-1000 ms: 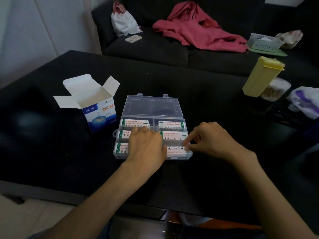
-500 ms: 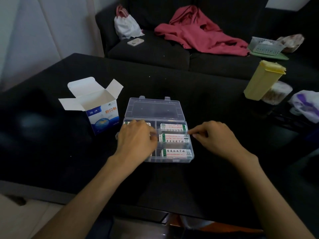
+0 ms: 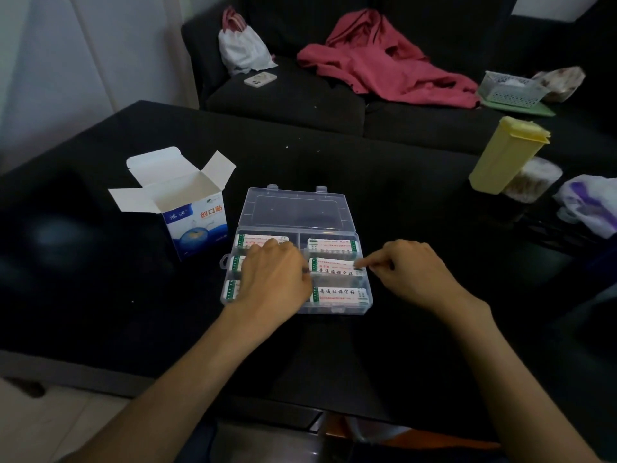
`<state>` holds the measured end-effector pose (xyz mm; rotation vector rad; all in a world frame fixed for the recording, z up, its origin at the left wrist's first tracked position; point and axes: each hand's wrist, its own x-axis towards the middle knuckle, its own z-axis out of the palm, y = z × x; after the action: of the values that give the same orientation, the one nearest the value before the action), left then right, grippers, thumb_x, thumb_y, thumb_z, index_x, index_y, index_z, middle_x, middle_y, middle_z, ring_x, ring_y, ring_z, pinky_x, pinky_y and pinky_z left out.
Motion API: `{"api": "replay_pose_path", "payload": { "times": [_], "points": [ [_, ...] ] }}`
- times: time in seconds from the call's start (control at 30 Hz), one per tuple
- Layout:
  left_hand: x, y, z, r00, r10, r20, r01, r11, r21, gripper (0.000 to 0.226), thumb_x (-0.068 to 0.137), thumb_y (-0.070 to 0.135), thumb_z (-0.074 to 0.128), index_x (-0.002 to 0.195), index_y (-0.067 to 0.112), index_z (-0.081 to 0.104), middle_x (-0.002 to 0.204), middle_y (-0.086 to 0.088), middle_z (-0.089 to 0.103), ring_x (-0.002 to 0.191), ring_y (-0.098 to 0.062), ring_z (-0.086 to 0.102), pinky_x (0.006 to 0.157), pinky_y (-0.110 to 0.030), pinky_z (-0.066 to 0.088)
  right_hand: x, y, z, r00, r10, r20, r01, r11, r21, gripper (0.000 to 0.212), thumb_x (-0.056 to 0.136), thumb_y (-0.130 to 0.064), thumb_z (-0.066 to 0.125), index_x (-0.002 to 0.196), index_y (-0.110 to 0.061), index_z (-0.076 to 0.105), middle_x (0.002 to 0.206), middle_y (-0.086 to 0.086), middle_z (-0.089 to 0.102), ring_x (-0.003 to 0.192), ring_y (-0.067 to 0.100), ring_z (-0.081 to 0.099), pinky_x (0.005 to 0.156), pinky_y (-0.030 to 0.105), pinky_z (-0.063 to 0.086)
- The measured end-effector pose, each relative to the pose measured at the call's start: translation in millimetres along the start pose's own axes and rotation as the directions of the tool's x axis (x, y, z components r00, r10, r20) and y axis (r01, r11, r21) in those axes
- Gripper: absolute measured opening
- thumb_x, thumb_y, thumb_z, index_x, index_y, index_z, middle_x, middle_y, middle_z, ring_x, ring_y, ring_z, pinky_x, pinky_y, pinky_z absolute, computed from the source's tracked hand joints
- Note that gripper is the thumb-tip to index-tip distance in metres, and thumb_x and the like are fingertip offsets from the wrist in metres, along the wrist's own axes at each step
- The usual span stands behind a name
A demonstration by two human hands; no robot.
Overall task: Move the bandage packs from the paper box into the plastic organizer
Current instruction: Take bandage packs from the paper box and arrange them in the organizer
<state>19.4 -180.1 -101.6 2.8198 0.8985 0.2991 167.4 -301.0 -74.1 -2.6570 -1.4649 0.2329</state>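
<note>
The clear plastic organizer (image 3: 334,310) lies open on the black table, its lid (image 3: 297,208) folded back. White bandage packs fill its compartments: top left (image 3: 253,240), top right (image 3: 332,245), middle right (image 3: 334,266), bottom right (image 3: 339,294). My left hand (image 3: 273,279) rests knuckles-up over the left column and hides most of the packs there; its thumb is at the left end of the middle-right pack. My right hand (image 3: 410,269) pinches that pack's right end with index finger and thumb. The open paper box (image 3: 197,225) stands left of the organizer, flaps up, with no pack visible inside.
A yellow lidded container (image 3: 504,155) and a round tub (image 3: 534,180) stand at the table's right, next to a plastic bag (image 3: 591,205). Behind the table is a dark sofa with a red garment (image 3: 384,61), a white bag (image 3: 243,45), a phone (image 3: 260,78) and a basket (image 3: 510,88).
My right hand moved from the bottom-right pack up to the right end of the middle-right pack. My left hand shifted slightly toward the back of the left column.
</note>
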Motion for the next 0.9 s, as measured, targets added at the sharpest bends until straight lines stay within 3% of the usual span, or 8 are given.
{"api": "replay_pose_path", "payload": {
  "times": [0.07, 0.27, 0.37, 0.63, 0.77, 0.9],
  "points": [
    [0, 0, 1, 1.000, 0.002, -0.003, -0.002, 1.000, -0.007, 0.022, 0.091, 0.028, 0.052, 0.101, 0.026, 0.071, 0.091, 0.004, 0.061, 0.086, -0.012, 0.050, 0.074, -0.027, 0.032, 0, 0, 0, 1.000, -0.012, -0.006, 0.012, 1.000, -0.013, 0.030, 0.098, -0.026, 0.045, 0.117, -0.042, 0.062, 0.102, -0.009, 0.060, 0.092, 0.009, 0.052, 0.091, 0.032, 0.039],
    [0, -1, 2, 1.000, -0.004, -0.018, 0.004, 1.000, -0.019, 0.023, 0.090, 0.028, 0.053, 0.105, 0.028, 0.072, 0.098, 0.005, 0.064, 0.092, -0.012, 0.054, 0.082, -0.029, 0.040, 3, 6, 2, 0.996, 0.032, -0.079, -0.029, 0.999, 0.037, 0.031, 0.091, -0.036, 0.058, 0.122, -0.039, 0.058, 0.071, -0.018, 0.042, 0.083, 0.007, 0.050, 0.093, 0.039, 0.044],
    [0, -2, 1, 1.000, -0.012, -0.028, 0.012, 1.000, -0.028, 0.023, 0.090, 0.029, 0.053, 0.104, 0.029, 0.072, 0.097, 0.005, 0.064, 0.092, -0.012, 0.054, 0.083, -0.029, 0.041, 4, 5, 6, 0.995, 0.052, -0.087, -0.047, 0.997, 0.060, 0.035, 0.086, -0.043, 0.062, 0.121, -0.037, 0.059, 0.071, -0.016, 0.042, 0.078, 0.005, 0.047, 0.091, 0.038, 0.045],
    [-2, -1, 2, 0.999, -0.011, -0.036, 0.010, 1.000, -0.028, 0.021, 0.090, 0.030, 0.054, 0.101, 0.028, 0.072, 0.094, 0.007, 0.065, 0.090, -0.011, 0.055, 0.085, -0.030, 0.043, 7, 7, 15, 0.996, 0.060, -0.069, -0.054, 0.996, 0.078, 0.032, 0.089, -0.041, 0.059, 0.120, -0.037, 0.059, 0.079, -0.015, 0.045, 0.076, 0.003, 0.046, 0.091, 0.036, 0.045],
    [-2, 1, -11, 0.999, -0.042, -0.030, 0.041, 0.999, -0.033, 0.022, 0.091, 0.030, 0.055, 0.107, 0.031, 0.071, 0.107, 0.005, 0.064, 0.100, -0.013, 0.057, 0.088, -0.031, 0.044, 4, 4, 7, 0.993, 0.047, -0.108, -0.034, 0.992, 0.122, 0.034, 0.089, -0.042, 0.058, 0.122, -0.036, 0.058, 0.074, -0.014, 0.048, 0.069, 0.003, 0.047, 0.088, 0.038, 0.048],
    [-7, -19, -40, 0.966, -0.165, -0.201, 0.127, 0.973, -0.193, 0.021, 0.091, 0.027, 0.057, 0.108, 0.031, 0.069, 0.105, 0.005, 0.063, 0.094, -0.010, 0.057, 0.079, -0.028, 0.046, 3, -4, -17, 0.974, 0.072, -0.215, -0.016, 0.967, 0.253, 0.034, 0.089, -0.038, 0.059, 0.123, -0.033, 0.058, 0.074, -0.008, 0.056, 0.068, 0.006, 0.054, 0.065, 0.024, 0.045]
  ]
}}
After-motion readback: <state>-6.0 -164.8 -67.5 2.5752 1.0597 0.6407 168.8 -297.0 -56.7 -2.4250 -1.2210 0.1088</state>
